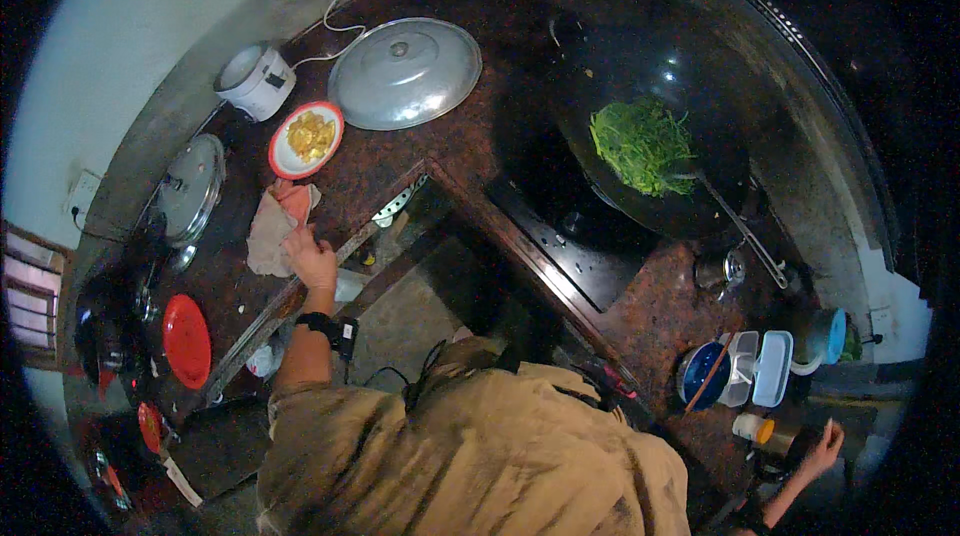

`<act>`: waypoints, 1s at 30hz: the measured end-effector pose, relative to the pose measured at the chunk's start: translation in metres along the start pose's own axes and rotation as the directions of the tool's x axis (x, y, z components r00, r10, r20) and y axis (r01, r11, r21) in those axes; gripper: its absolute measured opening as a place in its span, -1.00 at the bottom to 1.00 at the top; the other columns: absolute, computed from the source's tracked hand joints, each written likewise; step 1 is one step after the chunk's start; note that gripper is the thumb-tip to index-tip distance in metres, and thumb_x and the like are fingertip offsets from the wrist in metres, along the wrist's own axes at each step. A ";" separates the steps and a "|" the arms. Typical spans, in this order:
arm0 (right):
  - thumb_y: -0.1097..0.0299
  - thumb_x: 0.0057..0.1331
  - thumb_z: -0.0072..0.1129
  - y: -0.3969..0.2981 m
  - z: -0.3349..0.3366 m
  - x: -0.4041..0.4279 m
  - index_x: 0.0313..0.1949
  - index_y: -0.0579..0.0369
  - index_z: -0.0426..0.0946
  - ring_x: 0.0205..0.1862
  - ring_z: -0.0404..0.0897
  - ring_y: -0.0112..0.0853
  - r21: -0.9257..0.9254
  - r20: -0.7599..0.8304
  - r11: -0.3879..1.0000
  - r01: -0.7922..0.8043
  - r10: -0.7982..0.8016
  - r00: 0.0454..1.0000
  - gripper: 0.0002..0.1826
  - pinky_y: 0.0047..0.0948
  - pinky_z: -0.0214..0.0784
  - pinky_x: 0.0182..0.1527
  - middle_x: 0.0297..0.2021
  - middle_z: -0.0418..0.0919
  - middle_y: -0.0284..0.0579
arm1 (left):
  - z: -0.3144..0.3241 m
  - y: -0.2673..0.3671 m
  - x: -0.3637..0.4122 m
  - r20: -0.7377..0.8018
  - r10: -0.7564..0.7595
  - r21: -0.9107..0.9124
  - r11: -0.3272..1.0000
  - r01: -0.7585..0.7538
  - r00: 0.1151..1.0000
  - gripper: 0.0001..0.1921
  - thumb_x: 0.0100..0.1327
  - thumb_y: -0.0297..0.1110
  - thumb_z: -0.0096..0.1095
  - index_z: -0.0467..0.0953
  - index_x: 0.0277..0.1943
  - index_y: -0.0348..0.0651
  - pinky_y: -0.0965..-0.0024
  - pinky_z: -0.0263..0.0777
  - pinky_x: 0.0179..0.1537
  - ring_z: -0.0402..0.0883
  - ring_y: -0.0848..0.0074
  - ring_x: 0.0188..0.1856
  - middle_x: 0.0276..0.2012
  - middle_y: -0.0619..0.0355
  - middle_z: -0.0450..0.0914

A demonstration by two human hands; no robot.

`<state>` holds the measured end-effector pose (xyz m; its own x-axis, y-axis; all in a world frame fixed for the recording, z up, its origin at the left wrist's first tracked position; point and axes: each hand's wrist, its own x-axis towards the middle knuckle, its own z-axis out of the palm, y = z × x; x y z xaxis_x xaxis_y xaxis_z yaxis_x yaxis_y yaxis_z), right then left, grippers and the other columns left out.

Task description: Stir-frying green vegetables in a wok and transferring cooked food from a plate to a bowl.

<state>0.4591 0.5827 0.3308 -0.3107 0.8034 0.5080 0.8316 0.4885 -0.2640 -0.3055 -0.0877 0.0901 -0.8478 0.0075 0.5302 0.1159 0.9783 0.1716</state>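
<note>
My left hand has its fingers curled onto the edge of a beige and pink cloth on the dark red stone counter. Just beyond the cloth sits a red-rimmed enamel plate with yellow food pieces. Far out at the right, my right hand hovers past a jar with an orange lid; whether its fingers hold anything is too small to tell. Chopped green vegetables fill part of a large dark wok, and a long-handled metal spatula leans in it.
A large metal lid and a white rice cooker stand at the back. At left are a glass lid and a red plate. A blue bowl with chopsticks and plastic containers sit at right.
</note>
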 end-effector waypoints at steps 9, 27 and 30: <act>0.28 0.15 0.35 -0.304 0.062 0.040 -0.02 0.14 0.49 -0.12 0.59 -0.17 -0.093 0.257 0.925 0.368 -0.334 0.907 -0.57 -0.32 0.43 -0.08 -0.13 0.60 -0.06 | 0.074 -0.082 0.030 0.048 0.080 -0.061 0.995 -0.077 0.996 -0.64 0.28 -0.14 0.02 0.49 -0.01 -0.20 0.10 0.39 -0.13 0.49 0.15 -0.14 -0.16 -0.01 0.54; 0.42 0.19 0.00 -0.369 0.215 0.103 0.30 -0.13 0.17 -0.10 0.59 0.01 -0.361 0.726 0.786 0.503 -0.102 0.680 -0.36 -0.08 0.45 -0.12 -0.05 0.52 0.11 | 0.090 -0.080 0.033 0.041 -0.038 0.425 0.905 0.017 0.998 -0.49 0.33 0.13 -0.06 0.39 0.15 -0.06 0.06 0.39 -0.17 0.46 0.17 -0.08 -0.12 0.05 0.44; 0.43 0.20 -0.02 -0.375 0.210 0.108 0.27 -0.19 0.23 -0.15 0.60 -0.01 -0.389 0.705 0.766 0.511 -0.109 0.700 -0.40 -0.13 0.49 -0.18 -0.10 0.53 0.09 | 0.073 -0.060 0.035 0.061 -0.039 0.397 0.918 0.012 0.997 -0.49 0.33 0.16 -0.08 0.41 0.10 -0.06 0.07 0.38 -0.16 0.44 0.17 -0.07 -0.11 0.06 0.42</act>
<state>0.0171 0.5575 0.3123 -0.6329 0.7496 -0.1938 0.6575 0.6525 0.3768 -0.3798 -0.1310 0.0377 -0.8817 -0.0182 0.4715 -0.1091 0.9801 -0.1661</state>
